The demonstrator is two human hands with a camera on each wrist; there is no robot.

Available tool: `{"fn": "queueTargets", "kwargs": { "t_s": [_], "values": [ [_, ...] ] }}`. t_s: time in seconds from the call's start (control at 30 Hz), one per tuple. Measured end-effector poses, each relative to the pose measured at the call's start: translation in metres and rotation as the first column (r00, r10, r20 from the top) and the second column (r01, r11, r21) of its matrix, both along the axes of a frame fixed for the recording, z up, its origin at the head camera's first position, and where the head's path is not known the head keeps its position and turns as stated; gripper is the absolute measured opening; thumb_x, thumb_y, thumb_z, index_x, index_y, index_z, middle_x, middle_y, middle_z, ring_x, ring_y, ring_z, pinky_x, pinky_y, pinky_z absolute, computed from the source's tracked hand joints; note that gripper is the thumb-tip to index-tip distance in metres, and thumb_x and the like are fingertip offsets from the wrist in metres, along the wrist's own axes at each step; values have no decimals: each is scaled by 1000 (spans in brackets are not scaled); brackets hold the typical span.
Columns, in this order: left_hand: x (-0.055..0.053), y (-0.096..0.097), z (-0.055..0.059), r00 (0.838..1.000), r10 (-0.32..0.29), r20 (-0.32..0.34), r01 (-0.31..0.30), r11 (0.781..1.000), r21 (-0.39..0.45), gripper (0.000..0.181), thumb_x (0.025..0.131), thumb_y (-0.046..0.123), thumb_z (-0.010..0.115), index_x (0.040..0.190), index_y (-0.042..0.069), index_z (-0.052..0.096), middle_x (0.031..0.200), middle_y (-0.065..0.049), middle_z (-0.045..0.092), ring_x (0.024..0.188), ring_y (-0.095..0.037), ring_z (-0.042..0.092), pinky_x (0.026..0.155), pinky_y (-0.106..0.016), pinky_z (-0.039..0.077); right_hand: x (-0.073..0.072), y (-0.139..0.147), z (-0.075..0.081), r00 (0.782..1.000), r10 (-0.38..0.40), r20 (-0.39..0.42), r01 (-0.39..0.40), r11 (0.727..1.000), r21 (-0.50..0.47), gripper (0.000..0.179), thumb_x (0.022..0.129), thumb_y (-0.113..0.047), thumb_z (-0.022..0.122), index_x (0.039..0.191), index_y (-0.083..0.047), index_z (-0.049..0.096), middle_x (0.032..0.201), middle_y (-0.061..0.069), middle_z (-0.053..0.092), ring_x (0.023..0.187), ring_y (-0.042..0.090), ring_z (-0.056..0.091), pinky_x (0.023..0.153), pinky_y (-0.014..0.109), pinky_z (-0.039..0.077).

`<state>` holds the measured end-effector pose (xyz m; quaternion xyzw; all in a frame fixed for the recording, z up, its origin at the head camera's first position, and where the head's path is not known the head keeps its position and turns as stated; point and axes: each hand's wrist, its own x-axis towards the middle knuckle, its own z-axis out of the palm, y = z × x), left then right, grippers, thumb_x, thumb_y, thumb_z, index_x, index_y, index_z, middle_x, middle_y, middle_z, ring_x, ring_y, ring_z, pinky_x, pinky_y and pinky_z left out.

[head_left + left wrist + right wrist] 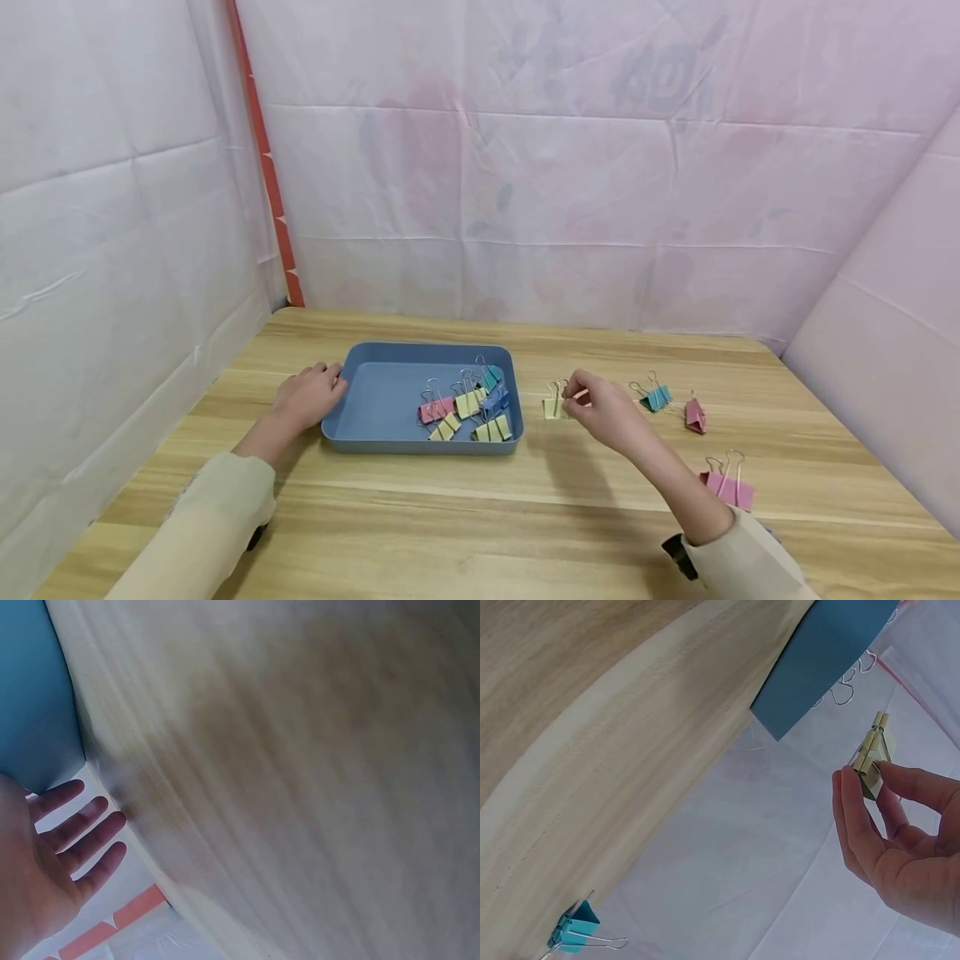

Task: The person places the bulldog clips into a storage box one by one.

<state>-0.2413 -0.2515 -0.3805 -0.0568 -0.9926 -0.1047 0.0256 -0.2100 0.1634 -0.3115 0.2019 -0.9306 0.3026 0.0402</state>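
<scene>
My right hand [606, 410] pinches a pale yellow binder clip [553, 408] between thumb and fingers, just right of the blue tray [382, 396]. In the right wrist view, the clip [871, 754] sits at the fingertips, its body facing the thumb. At the tray's left wall rests my left hand [309, 396]; the left wrist view shows its fingers [94, 840] extended and spread beside the tray's corner. Inside the tray's right half lie several clips: a pink one [435, 410], a teal one [491, 378], a blue one [495, 402] and several yellow ones [492, 430].
Right of my right hand, a teal binder clip [656, 397] and a dark pink one [695, 415] lie on the wooden table [420, 525]. A larger pink clip [729, 490] is nearer, partly behind my right forearm. White sheeting [570, 183] hangs behind and at both sides.
</scene>
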Motion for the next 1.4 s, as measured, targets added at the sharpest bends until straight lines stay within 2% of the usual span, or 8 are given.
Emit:
{"fn": "queueTargets", "kwargs": {
  "t_s": [0.6, 0.8, 1.4],
  "values": [
    [0, 1, 2, 1000, -3, -14, 3, 1000, -12, 48, 95, 25, 33, 128, -7, 48, 124, -27, 47, 111, -42, 46, 87, -54, 38, -6, -14, 2, 1000, 0, -13, 0, 1000, -28, 5, 84, -1, 61, 84, -4, 57, 86, 3, 61, 86, 30, 62, 70, 40, 51],
    [3, 3, 5, 1000, -9, 6, 10, 1000, -17, 49, 95, 25, 31, 129, -7, 47, 125, -27, 46, 112, -42, 45, 88, -53, 38, -8, -20, 1, 1000, 17, -26, -18, 998, -53, 5, 83, 1, 59, 83, -3, 57, 86, 5, 62, 84, 29, 63, 69, 39, 51],
    [2, 2, 4, 1000, 0, 5, 0, 1000, -17, 50, 95, 26, 31, 129, -7, 47, 126, -27, 45, 113, -43, 44, 89, -53, 37, -12, -40, 4, 1000, 16, -9, -17, 997, -79, 5, 83, -1, 61, 83, -5, 58, 87, 5, 62, 86, 28, 62, 67, 35, 51]
  ]
}}
